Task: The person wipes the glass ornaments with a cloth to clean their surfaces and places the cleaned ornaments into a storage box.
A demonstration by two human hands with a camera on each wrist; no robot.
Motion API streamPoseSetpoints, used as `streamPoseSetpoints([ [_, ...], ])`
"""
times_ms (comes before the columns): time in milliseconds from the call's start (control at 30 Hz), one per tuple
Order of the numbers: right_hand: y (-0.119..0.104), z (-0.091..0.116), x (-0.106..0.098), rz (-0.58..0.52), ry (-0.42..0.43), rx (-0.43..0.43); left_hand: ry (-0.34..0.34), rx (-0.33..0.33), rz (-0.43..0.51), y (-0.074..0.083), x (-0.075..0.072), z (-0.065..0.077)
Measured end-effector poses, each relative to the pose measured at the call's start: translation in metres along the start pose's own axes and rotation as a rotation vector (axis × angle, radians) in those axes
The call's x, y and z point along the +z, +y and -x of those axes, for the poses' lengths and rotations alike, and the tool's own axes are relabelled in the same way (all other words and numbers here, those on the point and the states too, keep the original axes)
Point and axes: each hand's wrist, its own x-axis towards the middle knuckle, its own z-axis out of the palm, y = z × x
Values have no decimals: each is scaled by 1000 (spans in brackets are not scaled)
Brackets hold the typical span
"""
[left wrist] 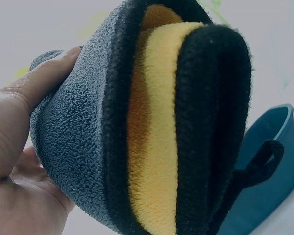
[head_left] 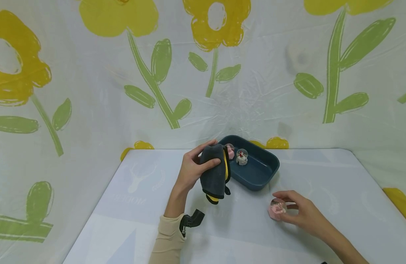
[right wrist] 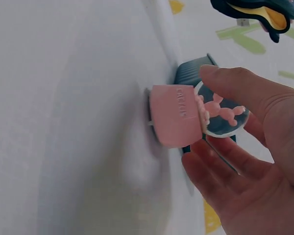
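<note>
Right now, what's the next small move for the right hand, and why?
I'd probably bring the pink snow globe toward the folded cloth, likely for a wipe. The right hand has its thumb and fingers round the globe's dome, the left hand holds the cloth up, and this globe is outside the blue tray.

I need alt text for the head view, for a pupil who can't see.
A person's left hand holds a grey cloth that partly hides a blue tray with two small globes inside, while the right hand curls round a third, pink globe. A pale table lies below, with a flowered sheet behind.
</note>
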Motion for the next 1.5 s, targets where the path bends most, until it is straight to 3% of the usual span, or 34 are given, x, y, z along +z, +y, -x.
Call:
streamPoseSetpoints([
  [767, 10, 5, 14, -25, 40, -82, -3, -12, -7, 1, -2, 3],
  [1500, 4, 0, 13, 74, 39, -46, -14, -12, -20, 3, 0, 2],
])
